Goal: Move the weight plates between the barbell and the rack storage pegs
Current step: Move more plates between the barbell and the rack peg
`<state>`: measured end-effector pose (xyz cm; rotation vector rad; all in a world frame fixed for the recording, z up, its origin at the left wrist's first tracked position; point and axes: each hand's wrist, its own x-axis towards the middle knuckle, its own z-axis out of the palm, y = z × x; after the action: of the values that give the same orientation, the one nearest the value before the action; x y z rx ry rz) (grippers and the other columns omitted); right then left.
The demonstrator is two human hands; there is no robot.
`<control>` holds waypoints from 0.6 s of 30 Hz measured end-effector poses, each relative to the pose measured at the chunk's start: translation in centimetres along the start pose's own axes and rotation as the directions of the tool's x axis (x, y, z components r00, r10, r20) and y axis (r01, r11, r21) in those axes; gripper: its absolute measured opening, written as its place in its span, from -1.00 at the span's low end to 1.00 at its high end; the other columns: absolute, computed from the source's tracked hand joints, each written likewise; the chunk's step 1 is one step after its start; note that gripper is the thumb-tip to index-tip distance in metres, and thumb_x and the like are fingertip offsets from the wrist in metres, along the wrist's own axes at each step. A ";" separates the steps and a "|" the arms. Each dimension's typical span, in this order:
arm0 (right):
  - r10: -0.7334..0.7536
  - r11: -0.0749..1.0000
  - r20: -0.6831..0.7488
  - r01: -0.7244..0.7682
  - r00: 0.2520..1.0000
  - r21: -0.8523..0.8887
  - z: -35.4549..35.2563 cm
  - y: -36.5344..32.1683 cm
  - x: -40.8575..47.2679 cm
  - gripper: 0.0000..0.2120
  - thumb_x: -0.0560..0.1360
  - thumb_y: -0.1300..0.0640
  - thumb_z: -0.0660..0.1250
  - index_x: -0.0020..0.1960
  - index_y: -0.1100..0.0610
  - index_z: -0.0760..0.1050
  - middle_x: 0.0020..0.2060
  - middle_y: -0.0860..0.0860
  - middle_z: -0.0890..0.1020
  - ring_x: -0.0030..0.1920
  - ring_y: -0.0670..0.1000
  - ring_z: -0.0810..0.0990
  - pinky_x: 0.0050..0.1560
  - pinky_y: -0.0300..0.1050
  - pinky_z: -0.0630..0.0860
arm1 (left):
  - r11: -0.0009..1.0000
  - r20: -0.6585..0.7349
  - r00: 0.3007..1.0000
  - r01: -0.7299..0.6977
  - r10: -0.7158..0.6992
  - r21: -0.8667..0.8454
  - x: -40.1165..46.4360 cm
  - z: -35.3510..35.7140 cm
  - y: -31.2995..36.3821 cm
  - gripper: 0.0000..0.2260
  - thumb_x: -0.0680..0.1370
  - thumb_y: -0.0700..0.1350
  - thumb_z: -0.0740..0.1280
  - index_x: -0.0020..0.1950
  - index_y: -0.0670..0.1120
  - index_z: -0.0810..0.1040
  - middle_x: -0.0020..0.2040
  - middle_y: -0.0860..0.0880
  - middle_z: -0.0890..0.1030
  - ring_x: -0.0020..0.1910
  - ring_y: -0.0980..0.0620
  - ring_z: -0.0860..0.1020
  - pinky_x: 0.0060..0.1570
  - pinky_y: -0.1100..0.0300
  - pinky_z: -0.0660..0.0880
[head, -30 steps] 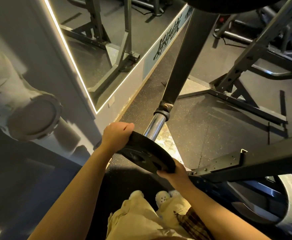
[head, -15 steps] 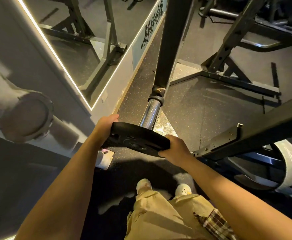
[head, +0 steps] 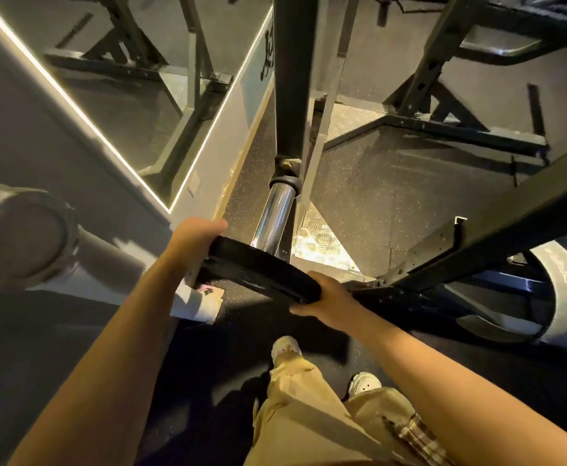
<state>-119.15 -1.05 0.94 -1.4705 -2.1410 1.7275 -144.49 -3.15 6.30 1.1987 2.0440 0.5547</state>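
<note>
A small black weight plate sits at the near end of the chrome barbell sleeve, seen almost edge-on. My left hand grips its left rim and my right hand grips its right rim. The sleeve runs away from me to a dark collar and the black bar beyond. The sleeve's tip is hidden behind the plate, so I cannot tell how far the plate is on it.
A black rack beam crosses at the right, with a grey belt hanging below it. A mirror wall with a lit edge stands at the left. Rack feet lie on the rubber floor ahead. My shoes are below.
The plate has tilted from a flatter pose to nearly edge-on, staying at the sleeve's end. Both hands kept their grip, and the view has moved in closer.
</note>
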 end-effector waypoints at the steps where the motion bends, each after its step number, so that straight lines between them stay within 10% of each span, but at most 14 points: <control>1: -0.008 1.000 0.001 0.008 1.000 -0.028 0.0 0.1 0.1 -0.64 0.37 0.15 0.51 0.09 0.12 0.46 -0.07 -0.02 0.56 0.04 0.02 0.52 0.03 -0.10 0.47 | 1.000 -0.004 1.000 -0.025 0.025 -0.008 -0.6 0.0 -0.3 -0.88 0.54 -0.21 0.33 -0.19 -0.16 0.48 -0.24 -0.11 0.52 -0.18 -0.04 0.51 -0.04 0.16 0.45; 5: -0.068 0.985 0.013 0.069 0.998 -0.156 -1.0 -1.0 0.6 -0.69 0.40 0.14 0.50 0.02 0.05 0.42 -0.18 -0.11 0.47 -0.06 -0.05 0.47 -0.17 -0.33 0.34 | 0.957 -0.059 0.996 0.046 -0.066 -0.285 -1.3 0.5 -2.8 -0.83 0.53 -0.14 0.34 -0.22 -0.19 0.52 -0.27 -0.16 0.54 -0.20 -0.14 0.51 -0.01 -0.05 0.48; 11: -0.151 0.944 -0.010 0.141 0.989 -0.299 -1.5 -3.2 0.8 -0.73 0.38 0.14 0.47 -0.03 -0.01 0.43 -0.16 -0.06 0.52 -0.07 0.00 0.52 -0.10 -0.18 0.40 | 0.794 -0.142 0.953 0.134 -0.266 -0.593 -3.7 2.5 -4.5 -0.71 0.41 0.05 0.24 -0.34 -0.16 0.43 -0.39 -0.12 0.41 -0.38 0.04 0.45 -0.31 0.24 0.45; 18: 0.129 0.979 0.134 -0.104 0.983 -0.177 -1.1 2.5 -3.5 -0.64 0.31 0.25 0.46 0.08 0.08 0.51 -0.06 0.02 0.60 -0.01 0.03 0.57 -0.03 -0.13 0.56 | 0.663 -0.032 0.861 0.367 -0.508 -0.653 -9.1 9.5 -4.9 -0.67 0.51 0.03 0.22 0.00 -0.25 0.50 -0.16 -0.26 0.53 -0.21 -0.15 0.53 -0.29 0.08 0.52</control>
<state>-115.03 -2.63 1.24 -1.5867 -2.3740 1.7799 -137.21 -13.32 -0.10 0.2248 1.9691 1.0469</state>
